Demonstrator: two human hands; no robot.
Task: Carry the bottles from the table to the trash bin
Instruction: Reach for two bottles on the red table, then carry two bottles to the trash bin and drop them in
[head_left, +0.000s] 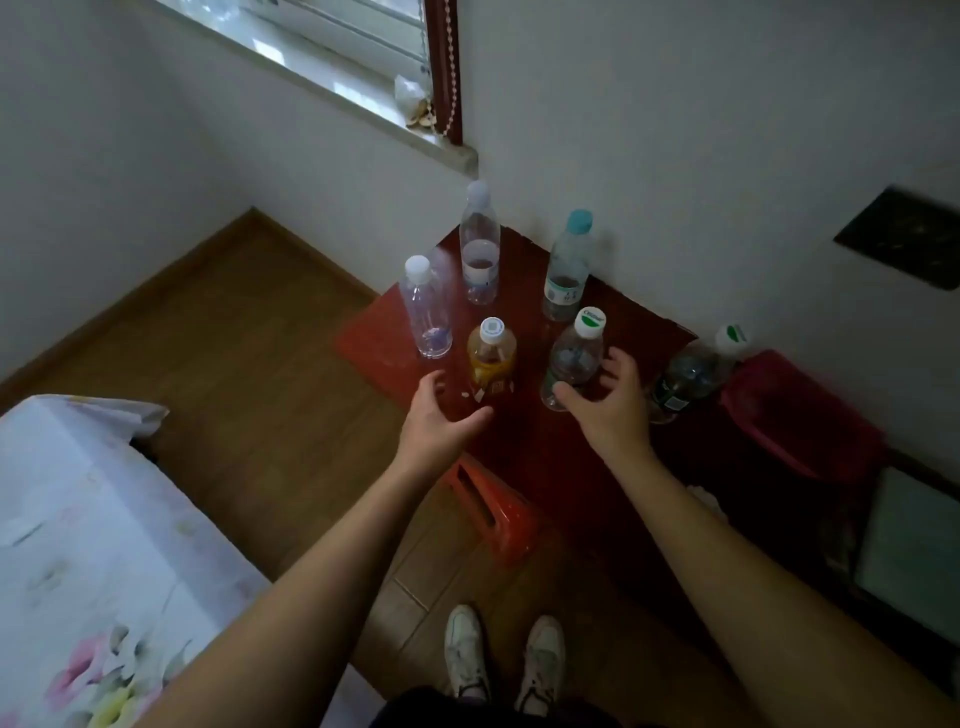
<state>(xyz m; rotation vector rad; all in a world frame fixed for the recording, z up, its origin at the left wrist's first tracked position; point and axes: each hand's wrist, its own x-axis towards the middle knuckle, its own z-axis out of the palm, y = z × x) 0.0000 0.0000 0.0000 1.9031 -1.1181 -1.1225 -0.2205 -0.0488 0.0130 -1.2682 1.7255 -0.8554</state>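
Head view. Six bottles counted in all. Five upright on the dark red table (524, 447), set in the far corner under the window: clear bottle with white cap (427, 312) at far left, tall clear bottle (480, 249) behind it, bottle with teal cap (567, 270) at far right, orange drink bottle (491, 358) near the middle, and bottle with green-and-white cap (574, 358) to its right. Sixth one, a dark bottle (685, 379), tilted at the right edge of the table, just beside a red bin (810, 426), probably the trash bin; whether touching it, cannot tell.

Two hands, both empty. Left hand (441, 421) open, fingers spread, just near the orange drink bottle and not yet gripping. Right hand (608, 400) open and curved around the near side of the green-and-white capped bottle, thumb near its base; real contact not clear. Probably reaching to take one bottle in each hand, so as to carry two in one trip.

Also one orange stool (488, 509) under the table, and a bed (78, 519) at near left.
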